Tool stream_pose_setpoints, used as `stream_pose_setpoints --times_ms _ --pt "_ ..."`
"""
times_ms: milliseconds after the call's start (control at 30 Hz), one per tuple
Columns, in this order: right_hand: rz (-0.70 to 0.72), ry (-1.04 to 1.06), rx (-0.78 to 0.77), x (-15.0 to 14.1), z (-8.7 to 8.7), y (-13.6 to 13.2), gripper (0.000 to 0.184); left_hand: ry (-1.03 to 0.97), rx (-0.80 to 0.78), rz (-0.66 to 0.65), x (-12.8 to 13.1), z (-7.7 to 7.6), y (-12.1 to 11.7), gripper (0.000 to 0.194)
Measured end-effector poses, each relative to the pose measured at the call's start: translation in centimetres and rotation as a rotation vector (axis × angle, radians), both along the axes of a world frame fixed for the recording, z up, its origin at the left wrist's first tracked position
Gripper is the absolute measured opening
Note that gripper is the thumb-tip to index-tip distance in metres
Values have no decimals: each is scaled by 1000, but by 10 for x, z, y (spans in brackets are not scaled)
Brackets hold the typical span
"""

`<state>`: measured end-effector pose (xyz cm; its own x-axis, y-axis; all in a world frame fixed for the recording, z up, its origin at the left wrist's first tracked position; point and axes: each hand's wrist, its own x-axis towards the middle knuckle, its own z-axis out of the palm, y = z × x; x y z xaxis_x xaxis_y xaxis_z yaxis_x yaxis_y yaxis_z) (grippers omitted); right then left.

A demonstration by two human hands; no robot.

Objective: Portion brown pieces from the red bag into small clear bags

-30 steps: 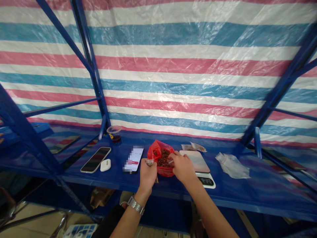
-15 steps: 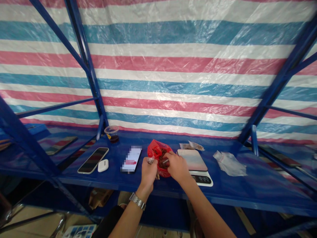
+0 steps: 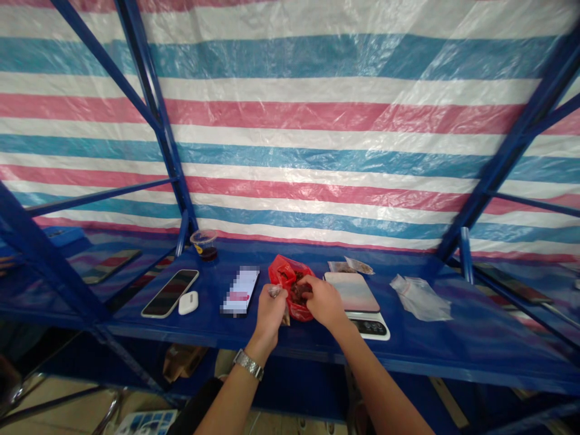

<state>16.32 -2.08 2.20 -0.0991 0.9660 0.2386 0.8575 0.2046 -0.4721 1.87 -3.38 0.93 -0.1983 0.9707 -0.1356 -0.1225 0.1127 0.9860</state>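
Observation:
An open red plastic bag point(image 3: 282, 266) stands on the blue shelf with small dark brown dried pieces point(image 3: 299, 291) in it. Its left side is beside my left hand point(image 3: 272, 311), whose fingers are closed around a small clear plastic bag point(image 3: 286, 315); some brown bits show through the part below the fist. From the right, my right hand point(image 3: 322, 300) reaches into the red bag's mouth. Its fingers are pinched together at the brown pieces, and what lies between the fingertips is hidden. Close to that hand is a digital kitchen scale point(image 3: 352, 293).
Two small filled bags point(image 3: 357, 266) lie behind the scale, and flat clear bags point(image 3: 421, 299) to its right. Leftward are a lit phone point(image 3: 240, 292), a white earbud case point(image 3: 188, 302), a dark-screened phone point(image 3: 171, 293) and a cup point(image 3: 205, 244). Blue posts point(image 3: 167, 145) flank the shelf.
My right hand's fingers have shifted and now pinch among the brown pieces. My left hand has moved slightly left, and more of the small clear bag shows below it.

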Motion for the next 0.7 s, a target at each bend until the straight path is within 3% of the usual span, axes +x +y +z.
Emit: stream_pose_setpoints --times_ms 267,433,533,700 --pt "111 381 -35 12 -10 14 27 247 279 8 -13 2 1 8" --pt "182 527 44 10 4 10 26 456 473 -41 -17 -8 2 13" --pt "272 475 91 2 19 -3 28 428 485 -87 -14 -9 0 19" --pt "324 165 277 -8 34 -22 32 525 440 -44 -10 -9 -2 19"
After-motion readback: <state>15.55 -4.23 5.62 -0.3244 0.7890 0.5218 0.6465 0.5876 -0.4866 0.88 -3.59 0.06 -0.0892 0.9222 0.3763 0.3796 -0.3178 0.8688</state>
